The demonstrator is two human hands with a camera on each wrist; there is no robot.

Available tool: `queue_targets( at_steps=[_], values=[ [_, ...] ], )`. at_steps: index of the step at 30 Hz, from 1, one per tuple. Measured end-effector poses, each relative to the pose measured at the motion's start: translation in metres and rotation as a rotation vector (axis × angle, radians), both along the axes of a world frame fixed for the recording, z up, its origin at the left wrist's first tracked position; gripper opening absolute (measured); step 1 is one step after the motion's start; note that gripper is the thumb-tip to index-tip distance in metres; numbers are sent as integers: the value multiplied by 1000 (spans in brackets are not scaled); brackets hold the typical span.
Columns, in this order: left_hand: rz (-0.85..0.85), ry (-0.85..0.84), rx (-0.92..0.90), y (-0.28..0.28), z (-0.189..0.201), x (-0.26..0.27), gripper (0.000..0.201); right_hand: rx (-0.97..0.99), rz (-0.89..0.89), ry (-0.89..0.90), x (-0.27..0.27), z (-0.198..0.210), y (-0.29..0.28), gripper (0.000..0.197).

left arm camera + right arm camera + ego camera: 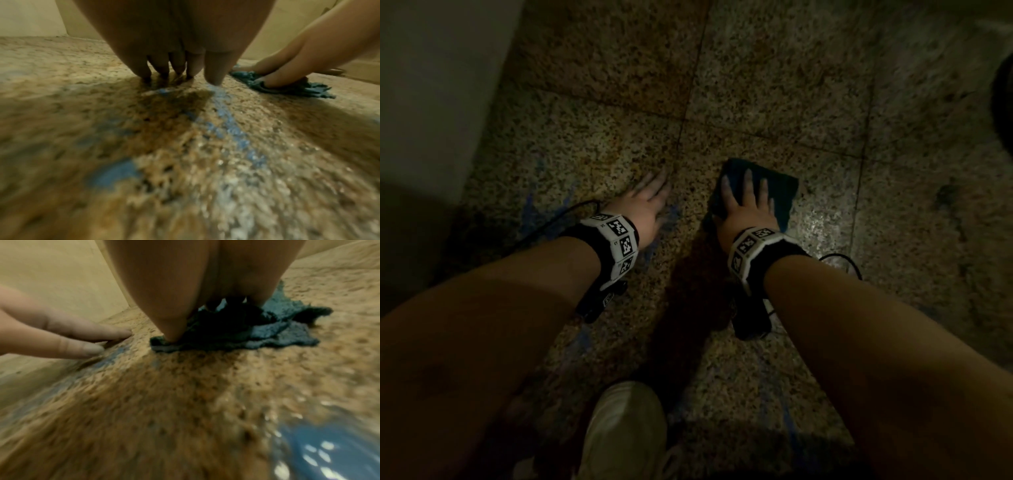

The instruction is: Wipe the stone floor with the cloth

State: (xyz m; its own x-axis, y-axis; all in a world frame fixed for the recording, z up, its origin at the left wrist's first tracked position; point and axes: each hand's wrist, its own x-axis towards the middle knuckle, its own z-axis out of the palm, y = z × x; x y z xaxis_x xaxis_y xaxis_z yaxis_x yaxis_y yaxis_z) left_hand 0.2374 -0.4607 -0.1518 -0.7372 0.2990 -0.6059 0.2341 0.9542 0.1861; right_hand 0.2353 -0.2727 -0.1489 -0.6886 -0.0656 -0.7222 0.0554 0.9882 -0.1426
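Note:
A dark teal cloth (780, 192) lies flat on the speckled stone floor (774, 102). My right hand (748, 202) presses down on the cloth with straight, spread fingers; in the right wrist view the cloth (273, 335) bunches under the fingertips. To its left, my left hand (647, 202) rests flat on bare stone with fingers straight, holding nothing. In the left wrist view the left fingertips (213, 76) touch the floor and the cloth (287, 87) shows at the right under the other hand. Blue smears (232, 126) streak the stone near both hands.
A pale wall (424, 85) rises along the left side. My white shoe (623, 431) stands at the bottom centre. A dark round object (1003, 96) sits at the right edge. A wet blue patch (333, 451) lies on the floor behind the right hand.

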Motion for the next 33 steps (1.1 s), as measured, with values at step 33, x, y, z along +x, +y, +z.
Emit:
queue_targets(
  at_steps=[33],
  values=[
    [149, -34, -70, 3, 27, 3, 63, 29, -176, 178, -8, 21, 58, 67]
  ],
)
